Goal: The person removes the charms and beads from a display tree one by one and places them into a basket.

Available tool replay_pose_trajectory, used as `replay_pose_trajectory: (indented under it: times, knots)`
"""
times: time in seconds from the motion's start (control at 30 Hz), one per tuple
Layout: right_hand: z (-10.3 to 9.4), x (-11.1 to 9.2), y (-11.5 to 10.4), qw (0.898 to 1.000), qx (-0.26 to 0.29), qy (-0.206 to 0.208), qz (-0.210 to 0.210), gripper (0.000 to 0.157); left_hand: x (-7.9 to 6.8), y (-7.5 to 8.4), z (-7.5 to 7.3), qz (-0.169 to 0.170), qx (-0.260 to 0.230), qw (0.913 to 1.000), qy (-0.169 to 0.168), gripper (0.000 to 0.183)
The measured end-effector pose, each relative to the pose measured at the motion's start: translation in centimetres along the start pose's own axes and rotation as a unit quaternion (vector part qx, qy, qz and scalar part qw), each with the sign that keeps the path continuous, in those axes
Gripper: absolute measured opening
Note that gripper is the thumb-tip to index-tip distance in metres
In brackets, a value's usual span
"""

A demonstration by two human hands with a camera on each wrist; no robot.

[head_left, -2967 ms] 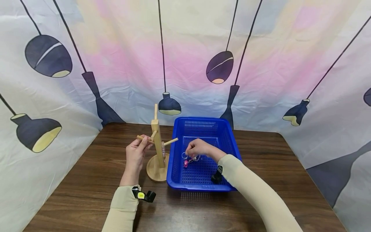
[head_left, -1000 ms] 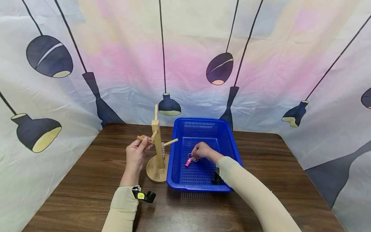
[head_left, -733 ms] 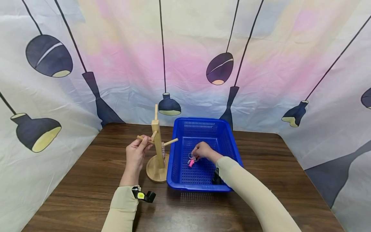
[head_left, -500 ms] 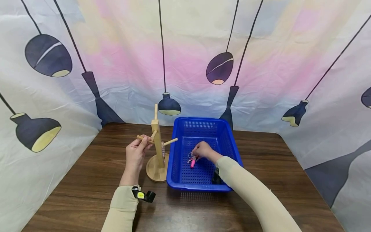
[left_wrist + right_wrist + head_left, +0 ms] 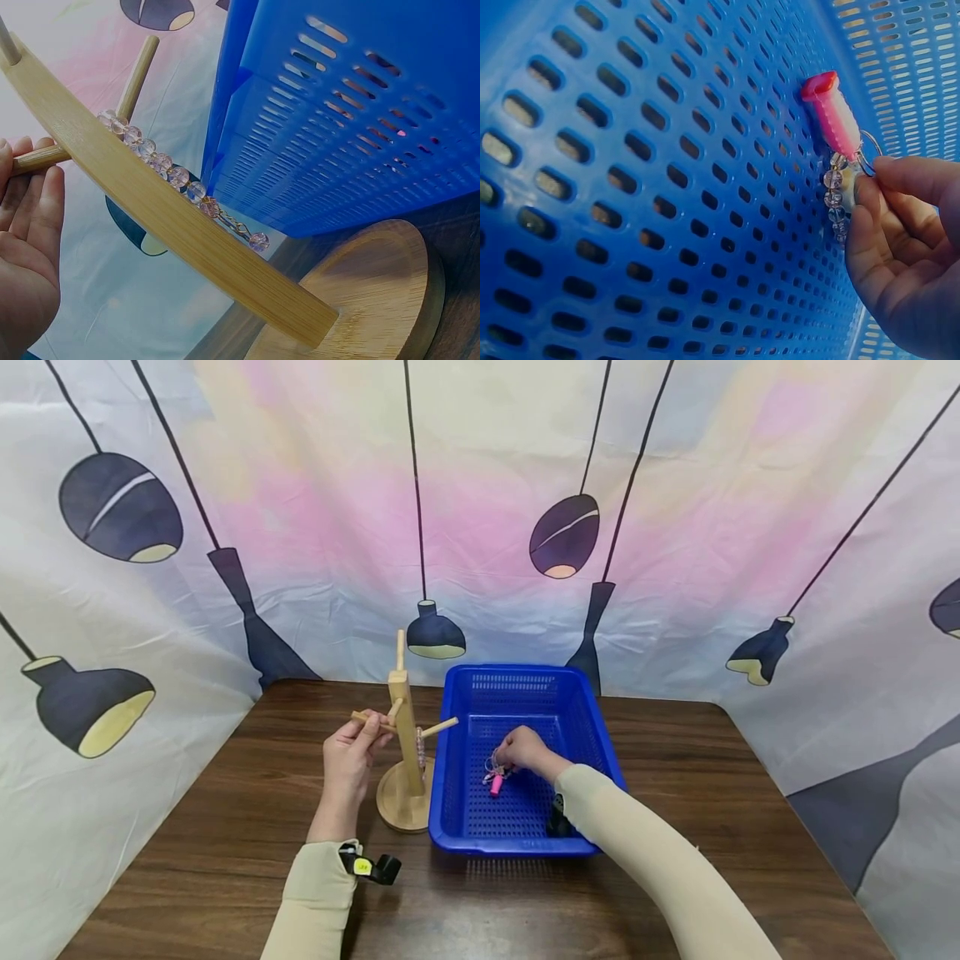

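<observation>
My left hand (image 5: 348,768) pinches a side peg (image 5: 41,158) of the wooden stand (image 5: 409,743), which stands upright on its round base (image 5: 337,300). A bracelet of pinkish clear beads (image 5: 161,163) hangs from another peg, on the side facing the basket. Inside the blue plastic basket (image 5: 517,845), my right hand (image 5: 527,749) pinches a keychain by its metal ring (image 5: 871,146) with thumb and fingertips. A pink charm (image 5: 834,120) is attached to the ring. Right below the charm is a string of clear beads (image 5: 832,199), partly hidden behind the fingers.
The basket touches or nearly meets the stand's base, and one peg (image 5: 441,727) reaches over its left rim. All stand on a dark wooden table (image 5: 697,777). A printed cloth (image 5: 480,527) with lamp drawings hangs behind.
Over three seconds my right hand has shifted slightly right inside the basket, and the pink charm has moved right and turned with it. My left hand stays on the peg.
</observation>
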State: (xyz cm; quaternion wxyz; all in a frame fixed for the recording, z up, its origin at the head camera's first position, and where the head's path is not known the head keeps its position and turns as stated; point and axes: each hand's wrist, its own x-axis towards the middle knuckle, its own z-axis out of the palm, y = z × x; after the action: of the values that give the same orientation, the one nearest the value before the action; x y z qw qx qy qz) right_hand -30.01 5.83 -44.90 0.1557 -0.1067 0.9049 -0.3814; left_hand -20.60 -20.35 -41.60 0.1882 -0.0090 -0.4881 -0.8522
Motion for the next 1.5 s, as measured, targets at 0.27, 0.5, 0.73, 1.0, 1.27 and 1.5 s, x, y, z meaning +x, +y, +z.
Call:
replay_pose_trajectory:
  times: [0.27, 0.5, 0.73, 1.0, 1.27, 1.5]
  knots:
    - [-0.1, -0.1, -0.1, 1.000, -0.001, 0.007, 0.009, 0.019, 0.1, 0.1, 0.1, -0.005, -0.003, 1.0000, 0.002, 0.020]
    - [-0.1, -0.2, -0.2, 1.000, 0.004, 0.010, 0.013, 0.015, 0.0, 0.2, 0.1, -0.004, -0.003, 1.0000, 0.003, 0.022]
    - [0.1, 0.0, -0.1, 1.000, 0.005, 0.016, 0.015, 0.012, 0.0, 0.2, 0.0, 0.000, -0.005, 1.0000, 0.000, 0.022]
    - [0.2, -0.3, -0.5, 1.000, 0.001, 0.017, 0.012, 0.017, 0.0, 0.2, -0.1, 0.001, 0.004, 1.0000, -0.002, 0.022]
    - [-0.1, -0.5, -0.7, 1.000, 0.017, 0.010, 0.011, 0.015, 0.0, 0.2, -0.1, -0.007, 0.011, 0.9999, 0.003, 0.025]
    - [-1.6, -0.7, -2.2, 0.999, 0.041, -0.027, 0.003, 0.018, 0.0, 0.2, 0.0, -0.006, 0.008, 1.0000, 0.000, 0.022]
